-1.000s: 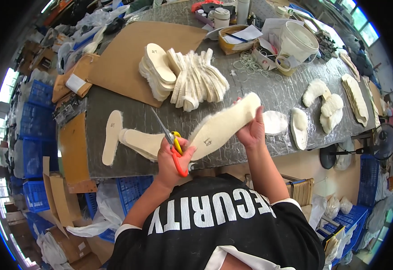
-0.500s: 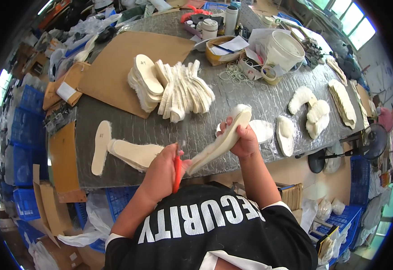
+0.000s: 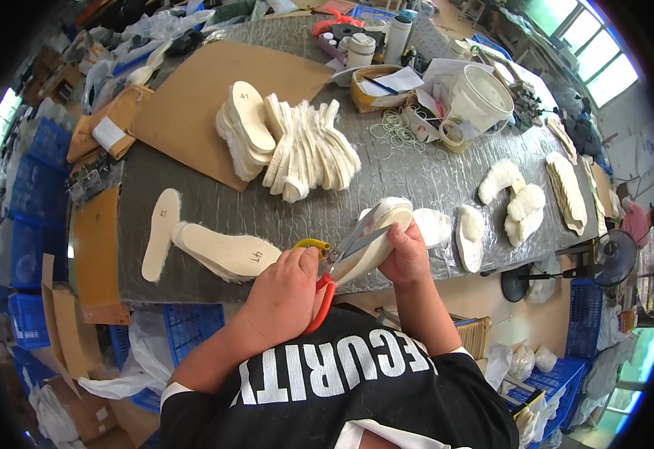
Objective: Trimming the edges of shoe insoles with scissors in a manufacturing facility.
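My left hand (image 3: 278,295) is closed round the handles of a pair of scissors (image 3: 328,288) with one red and one yellow loop. The blades are spread and reach up to the right, one lying across a cream fleece-edged insole (image 3: 366,259). My right hand (image 3: 405,251) grips that insole near its upper end, thumb on the face toward me; the fingers behind it are hidden. To the left on the table lie a single insole (image 3: 161,236) and a small overlapping pile of insoles (image 3: 226,251). Beyond my hands stands a large bunch of fleece insoles (image 3: 312,146).
Brown cardboard (image 3: 192,112) lies under the bunch. More fleece pieces (image 3: 471,238) are spread on the right of the dark table (image 3: 387,168). A white bucket (image 3: 480,97), rubber bands (image 3: 394,127) and a box of papers (image 3: 376,90) stand at the back. A black fan (image 3: 611,258) is at far right.
The scissors, tucked in my left palm before, are now spread with their blades at the insole. My right hand has turned the insole, and its lower end has come up between the blades.
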The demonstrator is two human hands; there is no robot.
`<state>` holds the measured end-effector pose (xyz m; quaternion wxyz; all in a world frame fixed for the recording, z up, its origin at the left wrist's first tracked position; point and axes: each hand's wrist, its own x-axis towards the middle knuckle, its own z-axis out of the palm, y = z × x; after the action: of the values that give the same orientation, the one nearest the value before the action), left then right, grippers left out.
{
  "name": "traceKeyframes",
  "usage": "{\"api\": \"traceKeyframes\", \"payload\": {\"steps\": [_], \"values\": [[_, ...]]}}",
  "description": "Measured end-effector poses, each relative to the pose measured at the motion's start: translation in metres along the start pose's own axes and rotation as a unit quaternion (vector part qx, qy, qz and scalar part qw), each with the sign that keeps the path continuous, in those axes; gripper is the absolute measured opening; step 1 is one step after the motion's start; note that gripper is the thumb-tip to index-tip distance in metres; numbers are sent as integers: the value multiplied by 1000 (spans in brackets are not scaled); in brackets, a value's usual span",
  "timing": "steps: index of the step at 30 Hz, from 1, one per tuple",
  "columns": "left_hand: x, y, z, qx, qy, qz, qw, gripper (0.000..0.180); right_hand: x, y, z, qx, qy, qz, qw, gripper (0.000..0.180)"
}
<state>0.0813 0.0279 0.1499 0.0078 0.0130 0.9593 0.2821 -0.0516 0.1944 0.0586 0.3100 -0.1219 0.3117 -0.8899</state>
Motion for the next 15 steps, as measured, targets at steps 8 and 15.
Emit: {"api": "traceKeyframes", "payload": {"steps": [8,15], "values": [[-4,2,4,-27,-19,-30,999,36,-3,0,11,-16,21,-33,999,32],[-2,0,2,-45,-35,-24,998,24,-4,5,10,-11,4,-11,1000,32]]}}
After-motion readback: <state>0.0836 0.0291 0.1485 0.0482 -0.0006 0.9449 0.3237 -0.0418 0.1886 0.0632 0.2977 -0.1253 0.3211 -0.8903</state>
